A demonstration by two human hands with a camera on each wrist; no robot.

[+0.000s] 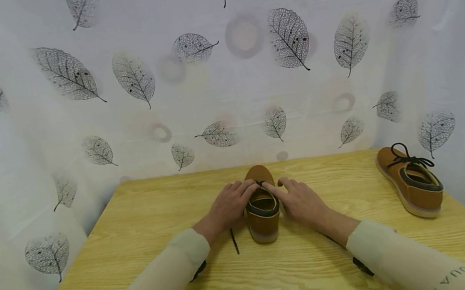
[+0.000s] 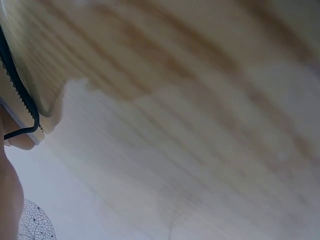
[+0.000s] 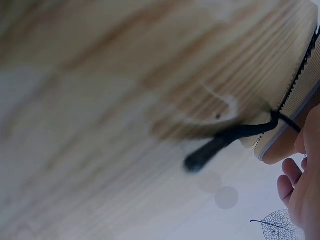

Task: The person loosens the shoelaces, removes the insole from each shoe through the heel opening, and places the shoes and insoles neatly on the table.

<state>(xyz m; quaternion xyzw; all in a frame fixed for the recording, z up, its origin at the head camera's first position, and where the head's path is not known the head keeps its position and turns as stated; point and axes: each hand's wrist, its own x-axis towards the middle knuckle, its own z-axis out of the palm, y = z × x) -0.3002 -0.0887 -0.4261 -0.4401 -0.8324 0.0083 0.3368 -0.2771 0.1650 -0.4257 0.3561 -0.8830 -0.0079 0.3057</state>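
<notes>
A brown leather shoe (image 1: 265,225) with a dark padded collar stands on the table, heel toward me. My left hand (image 1: 230,205) is at its left side, fingertips pinching the dark shoelace (image 1: 259,183) over the tongue. From the other side my right hand (image 1: 305,202) reaches in, index finger extended to the same lace; its thumb is hidden in the head view. One lace end (image 1: 234,241) trails left of the shoe. In the right wrist view, a lace (image 3: 245,131) hangs over the sole beside the right fingers (image 3: 286,187). The left wrist view shows lace (image 2: 15,75) along the sole.
A matching brown shoe (image 1: 423,196) with its lace tied in a bow stands at the table's right edge. The wooden table (image 1: 157,207) ends against a white curtain (image 1: 226,92) printed with leaves, which also hangs on both sides.
</notes>
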